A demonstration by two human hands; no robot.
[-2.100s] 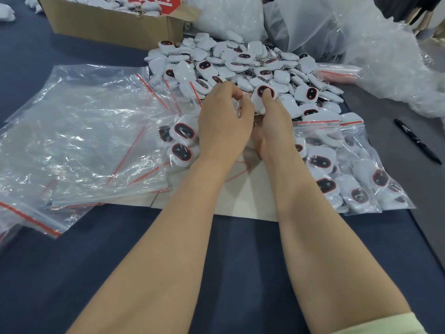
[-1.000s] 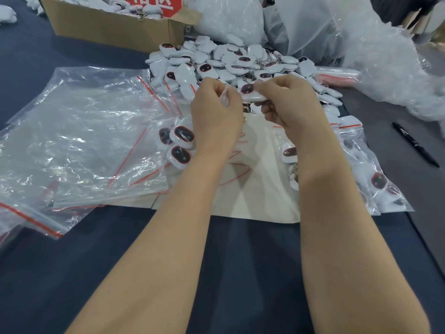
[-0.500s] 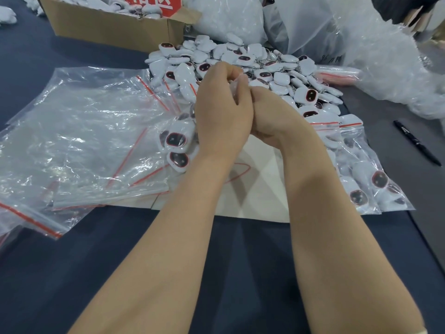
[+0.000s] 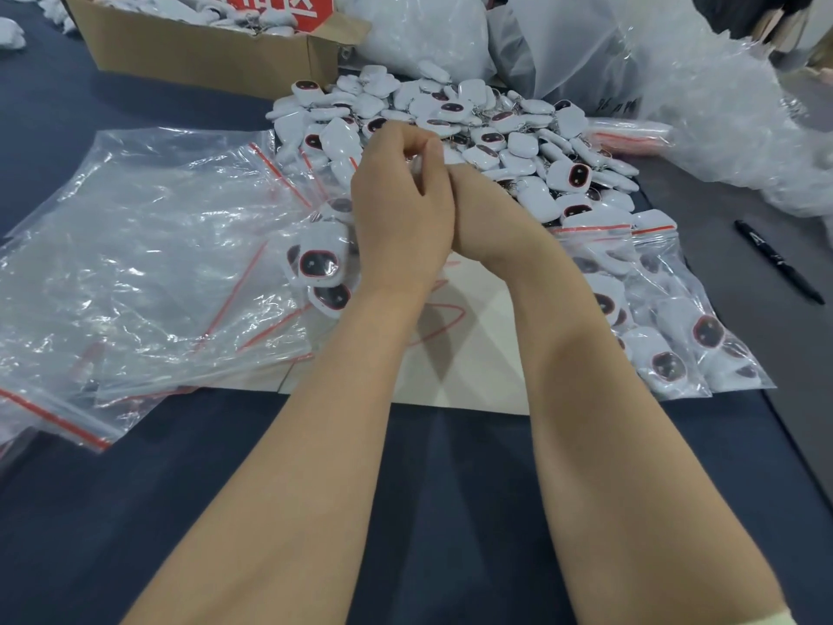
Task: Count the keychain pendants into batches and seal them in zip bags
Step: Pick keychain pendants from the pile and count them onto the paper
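Head view: a loose heap of keychain pendants, white shells with a dark, red-rimmed face and two red dots, lies at the far middle of the dark blue worktop. Both hands meet at its near edge. The left hand is curled, its fingers pinching the top of a part-filled zip bag that holds a few pendants just beside the wrist. The right hand presses against the left, its fingers hidden, so I cannot tell whether it grasps anything. Under the wrists lies a pale sheet of paper with red pen loops. Filled bags with red zip strips sit to the right, and empty bags spread to the left. A black marker lies far right, its pale print too small to read. Behind the heap, a cardboard box bears a red label with white characters, cut off by the frame.
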